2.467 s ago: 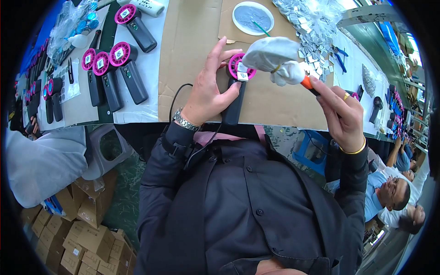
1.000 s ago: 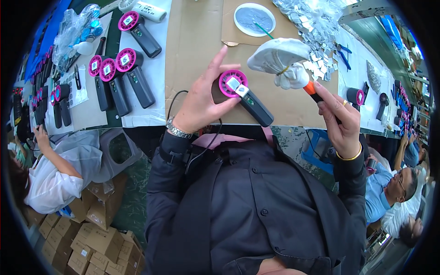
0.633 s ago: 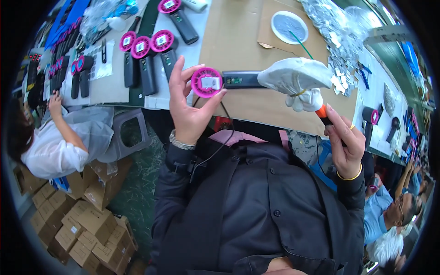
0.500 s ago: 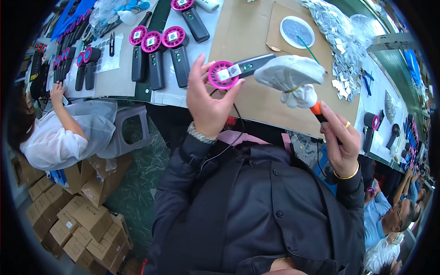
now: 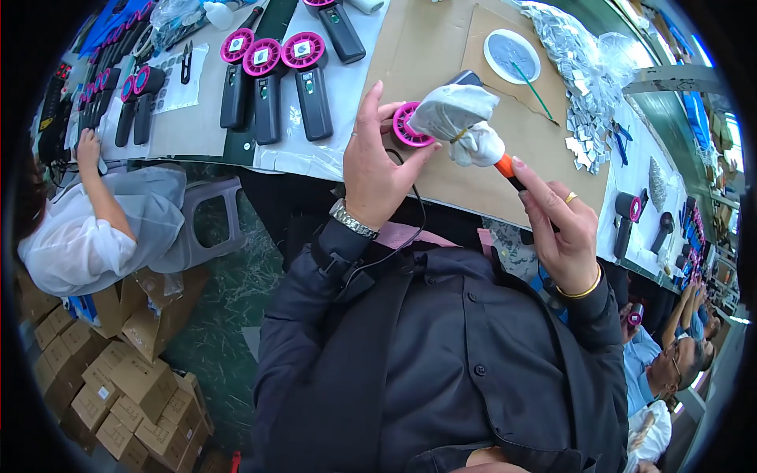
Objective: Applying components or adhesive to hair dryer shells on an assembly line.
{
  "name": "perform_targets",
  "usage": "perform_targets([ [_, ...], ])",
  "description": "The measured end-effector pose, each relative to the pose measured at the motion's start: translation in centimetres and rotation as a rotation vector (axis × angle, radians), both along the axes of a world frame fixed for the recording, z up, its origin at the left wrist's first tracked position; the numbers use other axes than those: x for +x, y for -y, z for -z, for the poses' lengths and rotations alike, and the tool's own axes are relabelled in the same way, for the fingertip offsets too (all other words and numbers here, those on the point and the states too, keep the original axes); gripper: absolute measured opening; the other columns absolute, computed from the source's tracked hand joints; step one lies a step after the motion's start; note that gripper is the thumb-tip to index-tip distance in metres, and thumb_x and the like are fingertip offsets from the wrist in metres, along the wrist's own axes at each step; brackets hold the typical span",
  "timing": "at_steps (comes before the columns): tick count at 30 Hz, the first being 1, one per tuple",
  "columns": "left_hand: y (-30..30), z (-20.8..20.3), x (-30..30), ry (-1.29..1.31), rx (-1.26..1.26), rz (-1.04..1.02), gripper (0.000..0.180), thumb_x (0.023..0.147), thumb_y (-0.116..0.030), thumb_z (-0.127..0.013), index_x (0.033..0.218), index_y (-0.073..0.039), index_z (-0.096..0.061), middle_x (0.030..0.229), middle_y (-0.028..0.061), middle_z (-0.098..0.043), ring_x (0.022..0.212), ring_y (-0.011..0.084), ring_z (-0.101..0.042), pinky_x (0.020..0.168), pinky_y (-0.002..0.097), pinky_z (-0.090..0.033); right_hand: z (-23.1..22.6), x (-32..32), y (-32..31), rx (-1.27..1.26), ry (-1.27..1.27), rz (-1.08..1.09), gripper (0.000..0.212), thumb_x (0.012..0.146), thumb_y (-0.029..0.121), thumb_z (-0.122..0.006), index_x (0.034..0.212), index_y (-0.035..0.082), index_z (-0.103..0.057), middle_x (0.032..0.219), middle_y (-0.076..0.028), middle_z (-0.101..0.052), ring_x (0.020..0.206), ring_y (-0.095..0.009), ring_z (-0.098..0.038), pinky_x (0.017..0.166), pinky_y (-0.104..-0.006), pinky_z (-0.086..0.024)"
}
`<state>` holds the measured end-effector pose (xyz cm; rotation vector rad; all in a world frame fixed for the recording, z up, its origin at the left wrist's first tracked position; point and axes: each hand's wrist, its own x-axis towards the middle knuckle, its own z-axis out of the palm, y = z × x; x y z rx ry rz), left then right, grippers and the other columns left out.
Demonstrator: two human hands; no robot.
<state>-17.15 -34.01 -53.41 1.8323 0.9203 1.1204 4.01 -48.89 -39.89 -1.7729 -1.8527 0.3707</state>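
Pictured over brown card (image 5: 426, 43), near the middle of the scene: a pink-ringed fan (image 5: 402, 126), with handle pointing far and right, half hidden behind a cloth-wrapped mallet (image 5: 457, 110). Hard to tell from above: fan flat on the card or slightly raised, mallet on the ring or just over it.

Set around the ring from the left: left hand (image 5: 377, 169), with index finger and thumb wide apart; clamped or merely steadying, impossible to tell. Clamped on the mallet's handle, behind an orange collar: right hand (image 5: 561, 225), with fingers together.

By the look of it, a step for light, square contact. Best to rest the fan's back fully on the card before any pressure, for support under the whole ring. Bring the padded face down level, over the hub rather than the pink rim, using short, soft taps from the wrist. Draw left thumb and index finger clear of the cloth without losing the fan. Lift now and then for a look at the hub, hidden here. Watch for slack in the band (image 5: 458, 136). Steer wide of the dish (image 5: 489, 57) and green stick (image 5: 535, 94), far and right, and loose tiles (image 5: 582, 154) beyond.
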Motion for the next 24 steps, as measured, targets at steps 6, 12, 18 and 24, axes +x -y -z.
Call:
perform_targets([
  [6, 0.1, 0.2, 0.3, 0.007, -0.024, -0.019, 0.115, 0.081, -0.021, -0.1, 0.168, -0.002, -0.028, 0.13, 0.0185, -0.073, 0.108, 0.0307, -0.078, 0.091, 0.0404, -0.064, 0.1, -0.6, -0.1, 0.009, 0.067, 0.023, 0.058, 0.096, -0.005, -0.076, 0.15, 0.016, -0.073, 0.078, -0.014, -0.066, 0.061, -0.027, -0.059, 0.059, -0.0381, -0.048],
  [12, 0.2, 0.5, -0.2, 0.032, -0.05, -0.013, 0.117, 0.08, -0.025, -0.101, 0.168, -0.002, -0.028, 0.127, 0.0176, -0.073, 0.106, 0.0305, -0.078, 0.089, 0.0396, -0.064, 0.5, -0.9, -0.2, -0.026, 0.15, 0.011, 0.057, 0.097, -0.004, -0.077, 0.15, 0.017, -0.073, 0.079, -0.013, -0.067, 0.061, -0.027, -0.06, 0.059, -0.0393, -0.048],
  [18, 0.2, 0.8, -0.7, -0.006, 0.014, -0.038, 0.117, 0.079, -0.028, -0.102, 0.168, -0.003, -0.029, 0.125, 0.0168, -0.073, 0.107, 0.03, -0.076, 0.09, 0.04, -0.063, 0.3, -0.9, -0.1, -0.028, 0.102, 0.0, 0.057, 0.096, -0.003, -0.077, 0.149, 0.018, -0.074, 0.081, -0.012, -0.069, 0.061, -0.027, -0.062, 0.059, -0.0399, -0.049],
  [24, 0.1, 1.1, -0.5, -0.007, 0.032, -0.042, 0.116, 0.079, -0.029, -0.101, 0.168, -0.004, -0.03, 0.124, 0.0156, -0.073, 0.109, 0.0296, -0.075, 0.093, 0.0414, -0.062, 0.3, -1.1, -0.4, -0.026, 0.199, -0.016, 0.06, 0.092, -0.005, -0.078, 0.147, 0.018, -0.075, 0.084, -0.011, -0.07, 0.062, -0.027, -0.062, 0.059, -0.0398, -0.05],
])
